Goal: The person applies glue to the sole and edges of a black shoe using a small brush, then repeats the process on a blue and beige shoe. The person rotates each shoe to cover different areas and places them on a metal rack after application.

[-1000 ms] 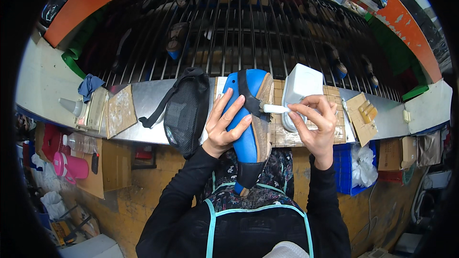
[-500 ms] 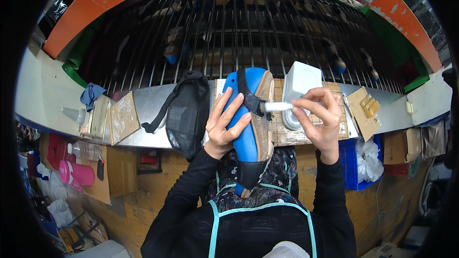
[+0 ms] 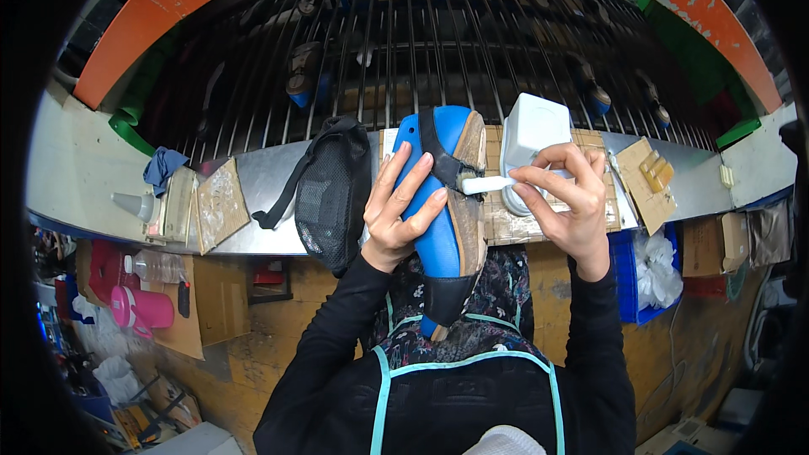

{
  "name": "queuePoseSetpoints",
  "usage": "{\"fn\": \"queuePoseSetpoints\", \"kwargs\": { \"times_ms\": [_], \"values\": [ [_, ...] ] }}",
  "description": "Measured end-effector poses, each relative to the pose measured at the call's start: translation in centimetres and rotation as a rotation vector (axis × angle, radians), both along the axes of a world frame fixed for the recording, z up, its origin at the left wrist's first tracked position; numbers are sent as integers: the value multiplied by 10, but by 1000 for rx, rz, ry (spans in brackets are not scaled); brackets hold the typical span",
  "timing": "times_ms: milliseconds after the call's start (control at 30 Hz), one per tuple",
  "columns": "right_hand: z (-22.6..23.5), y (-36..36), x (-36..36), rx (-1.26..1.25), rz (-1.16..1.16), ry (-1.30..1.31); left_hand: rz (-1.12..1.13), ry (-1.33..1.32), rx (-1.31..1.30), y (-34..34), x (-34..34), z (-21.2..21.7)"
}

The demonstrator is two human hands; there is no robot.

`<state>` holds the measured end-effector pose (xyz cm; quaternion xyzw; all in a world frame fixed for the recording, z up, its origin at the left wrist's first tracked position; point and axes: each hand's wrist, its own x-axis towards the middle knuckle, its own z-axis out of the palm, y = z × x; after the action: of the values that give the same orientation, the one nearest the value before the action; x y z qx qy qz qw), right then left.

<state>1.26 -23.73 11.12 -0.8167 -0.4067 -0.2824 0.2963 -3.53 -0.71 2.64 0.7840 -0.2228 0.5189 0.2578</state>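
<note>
My left hand [image 3: 400, 206] grips a blue shoe form [image 3: 434, 202] with a black strap and a tan sole edge, held upright over my lap. My right hand [image 3: 565, 194] holds a small white-handled brush [image 3: 484, 184] whose tip touches the tan sole edge near the strap. Just behind my right hand stands a white container [image 3: 531, 131] on a stained board.
A black mesh shoe upper [image 3: 329, 194] lies on the metal bench [image 3: 261, 173] left of my left hand. Stained cardboard pieces [image 3: 215, 202] and a white cone-tipped bottle [image 3: 135, 202] sit at the left. A wire rack [image 3: 404, 42] with shoes runs behind. A blue bin [image 3: 628, 282] hangs at lower right.
The brush tip has shifted slightly along the sole edge while both hands stayed around the blue shoe form; the view has tilted a little.
</note>
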Motion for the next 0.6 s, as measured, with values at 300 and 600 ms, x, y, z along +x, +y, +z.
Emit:
{"fn": "queuePoseSetpoints", "kwargs": {
  "times_ms": [300, 600],
  "values": [
    [5, -7, 5, -31, 155, 197, -42, -6, -71, -2, 1, -3],
    [-35, 0, -14, 365, 72, 482, -29, -103, -260, -11, 8, -15]
  ]
}}
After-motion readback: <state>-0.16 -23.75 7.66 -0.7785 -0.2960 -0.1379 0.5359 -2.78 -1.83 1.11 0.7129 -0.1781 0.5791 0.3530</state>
